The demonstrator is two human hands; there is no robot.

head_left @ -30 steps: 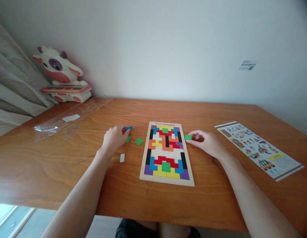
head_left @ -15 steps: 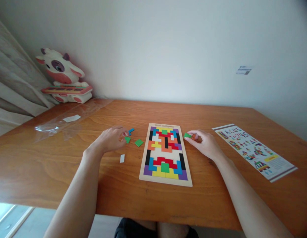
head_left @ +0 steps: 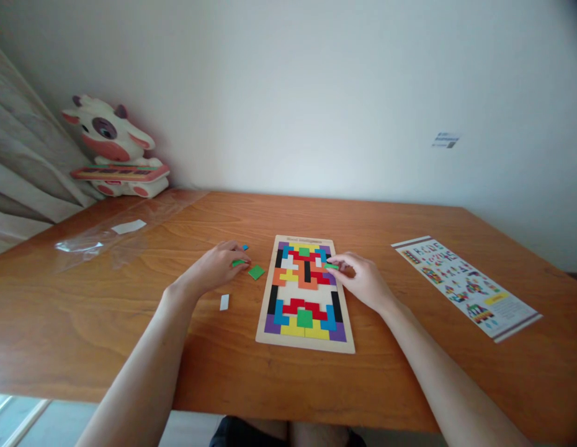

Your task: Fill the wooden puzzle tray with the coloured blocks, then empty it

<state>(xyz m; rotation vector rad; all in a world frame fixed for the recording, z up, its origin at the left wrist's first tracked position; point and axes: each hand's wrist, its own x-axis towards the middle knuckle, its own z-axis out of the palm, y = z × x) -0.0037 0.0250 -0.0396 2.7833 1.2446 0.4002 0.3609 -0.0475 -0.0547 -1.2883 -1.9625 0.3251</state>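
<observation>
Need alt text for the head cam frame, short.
A person's right hand holds a small green piece over a colourful block puzzle board on a wooden table. The left hand pinches another green piece beside loose pieces; a printed sheet lies right.

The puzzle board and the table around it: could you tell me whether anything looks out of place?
Nothing is damaged or spilled. The board still has bare gaps near its upper middle, and loose pieces lie left of it: a green square and a white piece. A crumpled clear wrapper lies at the table's far left.
</observation>
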